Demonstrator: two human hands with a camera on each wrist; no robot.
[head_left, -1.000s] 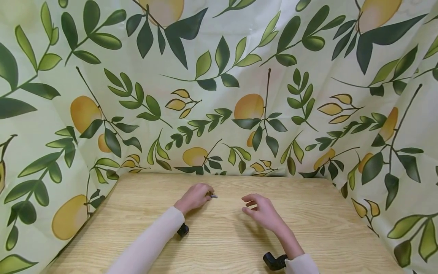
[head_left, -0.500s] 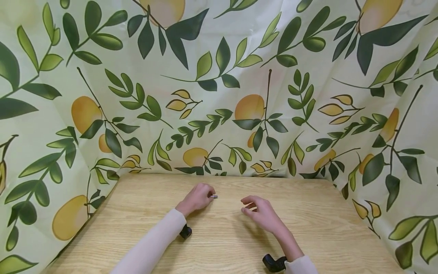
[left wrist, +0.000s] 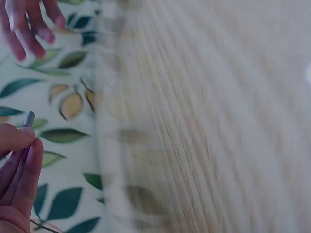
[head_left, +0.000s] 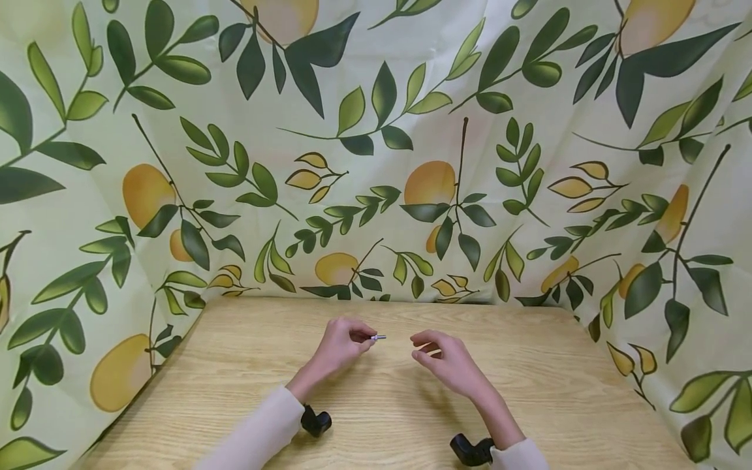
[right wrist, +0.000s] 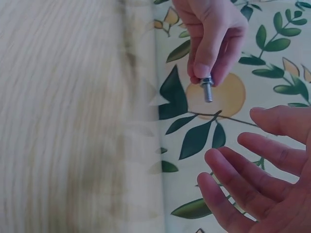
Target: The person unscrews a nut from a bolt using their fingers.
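Fingertips of the left hand [head_left: 339, 344] pinch the head end of a small silver metal bolt [head_left: 378, 337], threaded shank pointing toward the right hand [head_left: 449, 365]. The bolt sits above the pale wooden table [head_left: 558, 391], between the two hands. The right hand's fingers hang loosely curled and spread, holding nothing, just beside the bolt's tip. The bolt looks light, rigid and smooth enough to slip; its head seems the surest place to hold.
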